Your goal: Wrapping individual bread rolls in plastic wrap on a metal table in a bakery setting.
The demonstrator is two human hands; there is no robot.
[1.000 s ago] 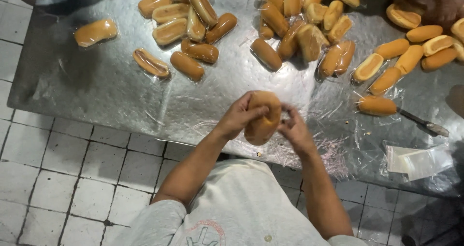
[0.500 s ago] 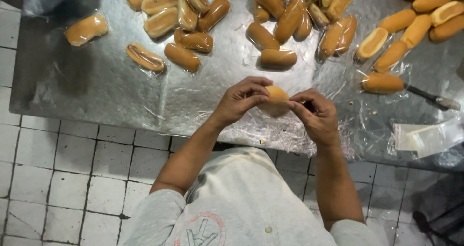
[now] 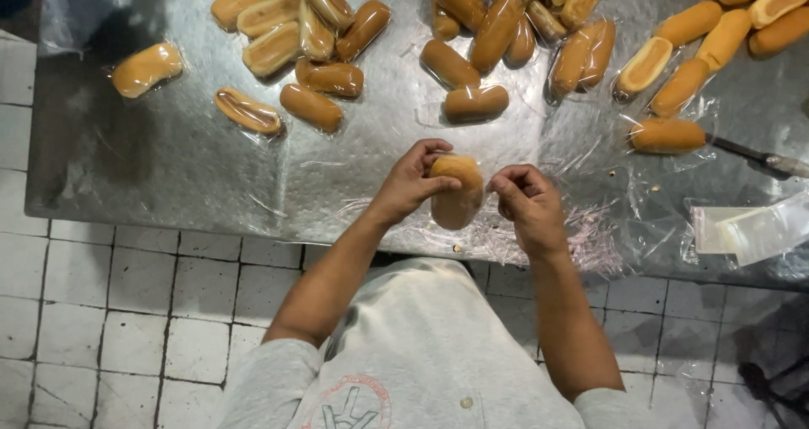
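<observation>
Head view is showing the left hand (image 3: 413, 180) gripping a bread roll (image 3: 456, 191) with closed fingers above the table (image 3: 168, 176) near edge; just right of the roll, the right hand (image 3: 529, 206) is pinching clear film (image 3: 506, 227), fingers closed

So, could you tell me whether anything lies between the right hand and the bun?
Nothing solid: the left hand grips the bun, and the right hand sits beside it across a small open gap. Any clear film there is unclear.

bread roll (image 3: 456, 193) | golden-brown, oblong | upright, held above table edge
</observation>
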